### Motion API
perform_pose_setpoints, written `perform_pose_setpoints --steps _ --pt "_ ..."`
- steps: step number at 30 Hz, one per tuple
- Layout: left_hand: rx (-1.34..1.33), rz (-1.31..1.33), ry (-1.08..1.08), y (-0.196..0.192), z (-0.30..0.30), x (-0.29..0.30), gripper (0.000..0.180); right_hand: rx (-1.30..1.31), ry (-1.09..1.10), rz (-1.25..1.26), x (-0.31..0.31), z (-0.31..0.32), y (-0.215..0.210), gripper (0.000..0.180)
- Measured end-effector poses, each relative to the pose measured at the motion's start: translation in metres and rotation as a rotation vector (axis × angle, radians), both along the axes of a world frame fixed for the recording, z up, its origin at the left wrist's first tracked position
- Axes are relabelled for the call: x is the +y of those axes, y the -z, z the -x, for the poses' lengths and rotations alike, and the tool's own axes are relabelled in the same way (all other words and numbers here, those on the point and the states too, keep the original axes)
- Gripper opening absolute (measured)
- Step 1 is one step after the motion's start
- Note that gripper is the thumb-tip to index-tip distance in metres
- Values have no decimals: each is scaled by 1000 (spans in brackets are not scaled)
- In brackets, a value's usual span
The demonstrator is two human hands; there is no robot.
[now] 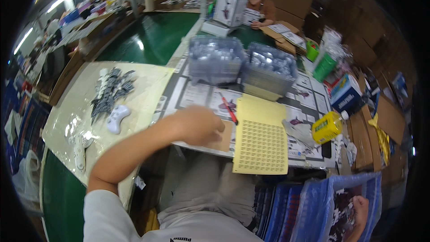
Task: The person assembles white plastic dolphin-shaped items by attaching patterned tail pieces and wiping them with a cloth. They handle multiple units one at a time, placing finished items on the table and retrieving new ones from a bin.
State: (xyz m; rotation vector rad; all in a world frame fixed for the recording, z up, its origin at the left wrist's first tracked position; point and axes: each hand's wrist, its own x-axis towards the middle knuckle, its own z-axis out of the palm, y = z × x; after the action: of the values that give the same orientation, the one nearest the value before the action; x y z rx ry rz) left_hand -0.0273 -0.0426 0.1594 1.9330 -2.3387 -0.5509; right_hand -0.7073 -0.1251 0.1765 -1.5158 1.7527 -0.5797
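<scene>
My left hand [201,125] is blurred by motion above a tan cardboard piece [222,138] at the near edge of the table; its fingers are smeared. Just right of it lie a red pen-like tool [229,109] and yellow sheets of printed labels [261,145]. My right hand [359,207] is low at the right, inside a blue bin [313,206] lined with clear plastic. Its fingers are curled closed beside dark and white pieces [342,213]; whatever they hold is hidden.
Two stacks of clear plastic trays [216,60] [270,69] stand behind the sheets. A yellow bottle [329,127] is at the right. On the left table lie a white game controller [118,118], grey-and-white parts [109,92] and a white remote-like piece [79,150]. A person [260,6] sits opposite.
</scene>
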Motion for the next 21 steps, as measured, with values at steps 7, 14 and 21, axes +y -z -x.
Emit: perform_pose_setpoints --steps 7,14,21 --pt "215 -453 202 122 103 41 40 575 -280 -382 -6 117 127 40" --pt "160 35 -696 306 99 114 48 752 -389 -198 -22 95 271 42" --pt "145 -275 -964 358 72 72 43 675 -337 -273 -25 94 273 41"
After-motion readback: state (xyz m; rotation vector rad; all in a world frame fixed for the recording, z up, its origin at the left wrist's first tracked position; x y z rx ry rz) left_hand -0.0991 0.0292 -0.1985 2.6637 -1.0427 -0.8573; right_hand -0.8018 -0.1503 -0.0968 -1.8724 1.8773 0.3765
